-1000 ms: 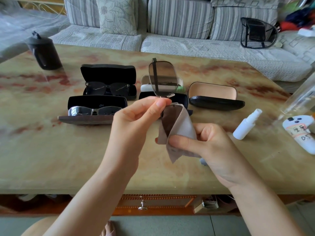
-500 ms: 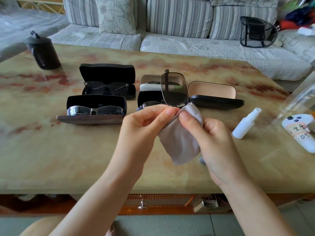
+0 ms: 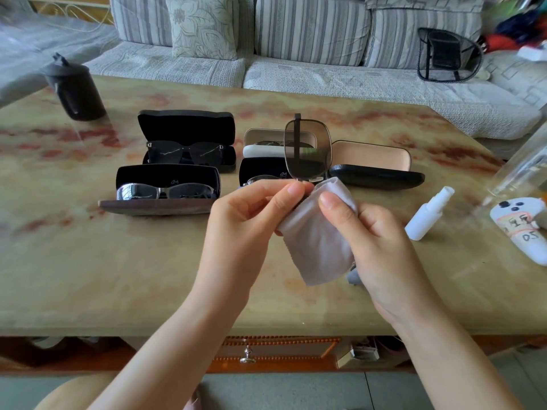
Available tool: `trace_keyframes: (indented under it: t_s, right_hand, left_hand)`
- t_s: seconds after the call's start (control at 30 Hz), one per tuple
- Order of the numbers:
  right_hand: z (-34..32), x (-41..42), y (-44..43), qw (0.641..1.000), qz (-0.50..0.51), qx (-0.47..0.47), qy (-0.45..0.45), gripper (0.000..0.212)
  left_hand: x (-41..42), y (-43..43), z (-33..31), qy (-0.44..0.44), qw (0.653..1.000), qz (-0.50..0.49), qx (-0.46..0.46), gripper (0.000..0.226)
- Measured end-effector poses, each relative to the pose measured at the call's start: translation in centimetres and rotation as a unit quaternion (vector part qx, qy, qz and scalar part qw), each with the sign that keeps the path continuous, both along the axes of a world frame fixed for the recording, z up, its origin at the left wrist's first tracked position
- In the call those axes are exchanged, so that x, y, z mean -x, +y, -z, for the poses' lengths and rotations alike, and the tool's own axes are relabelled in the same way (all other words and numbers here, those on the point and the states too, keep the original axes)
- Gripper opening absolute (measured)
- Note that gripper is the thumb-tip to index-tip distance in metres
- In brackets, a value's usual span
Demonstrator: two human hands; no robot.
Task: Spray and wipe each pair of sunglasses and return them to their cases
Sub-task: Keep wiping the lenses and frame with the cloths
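Sunglasses (image 3: 307,149) with a thin metal frame and grey tinted lenses stand on end above the table, one lens facing the camera with a folded temple showing through it, pinched at the lower rim between the thumb and forefinger of the left hand (image 3: 251,220). Just beside it, the right hand (image 3: 376,244) grips a pale grey cloth (image 3: 316,247), fingers curled behind it and the thumb pressing its upper fold; the cloth's top corner sits right under the lens, though whether it touches the frame I cannot tell. Behind the hands lie five open cases. Directly behind the left hand's fingertips, the front middle case (image 3: 260,170) is black, its contents mostly hidden, and the back middle case (image 3: 260,150) has a white shell and tan lining. To the right sits the empty case (image 3: 373,176), black outside and tan inside. To the left, the front left case (image 3: 165,205) holds a silver-framed pair (image 3: 165,190) and the back left case (image 3: 186,122) a dark pair (image 3: 185,152). A white spray bottle (image 3: 426,214) lies tilted near the right hand, beside a white labelled gadget (image 3: 521,232). A black jug (image 3: 74,90) stands at the far left of the marbled table (image 3: 88,261), with a striped sofa (image 3: 310,28) beyond.
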State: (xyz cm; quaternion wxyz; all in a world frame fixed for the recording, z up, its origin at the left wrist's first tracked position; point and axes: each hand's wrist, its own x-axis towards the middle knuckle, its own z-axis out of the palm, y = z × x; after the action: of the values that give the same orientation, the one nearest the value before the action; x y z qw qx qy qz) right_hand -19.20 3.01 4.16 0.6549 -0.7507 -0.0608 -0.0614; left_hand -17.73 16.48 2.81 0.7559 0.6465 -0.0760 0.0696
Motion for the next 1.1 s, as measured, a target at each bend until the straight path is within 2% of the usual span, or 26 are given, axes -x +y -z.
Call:
trace_keyframes:
  t_s: [0.23, 0.53, 0.63, 0.73, 0.83, 0.97, 1.1]
  right_hand:
    - [0.2, 0.0, -0.3, 0.999, -0.044, -0.022, -0.006, 0.028]
    - [0.9, -0.2, -0.7, 0.999, -0.039, -0.001, 0.021, 0.041]
    - [1.0, -0.1, -0.7, 0.998, -0.063, 0.003, 0.017, 0.036]
    - [0.9, 0.0, -0.9, 0.993, -0.109, -0.018, 0.051, 0.026]
    - [0.9, 0.0, -0.8, 0.987, -0.132, -0.036, 0.087, 0.026]
    - [0.7, 0.1, -0.4, 0.986, -0.117, -0.069, 0.099, 0.014]
    - [0.5, 0.1, 0.0, 0.984, -0.074, -0.123, 0.110, 0.023]
  left_hand:
    - [0.1, 0.1, -0.2, -0.016, 1.000, -0.004, -0.001, 0.019]
    - [0.0, 0.5, -0.4, 0.011, 0.998, -0.034, 0.052, 0.023]
    - [0.0, 0.6, -0.5, 0.012, 0.996, -0.051, 0.073, 0.022]
    - [0.0, 0.7, -0.4, 0.012, 0.995, -0.061, 0.076, 0.025]
    - [0.1, 0.6, -0.3, 0.020, 0.995, -0.063, 0.077, 0.027]
    - [0.3, 0.2, -0.3, 0.025, 0.997, -0.046, 0.064, 0.031]
    - [0.6, -0.6, -0.1, 0.024, 0.998, -0.023, 0.055, 0.029]
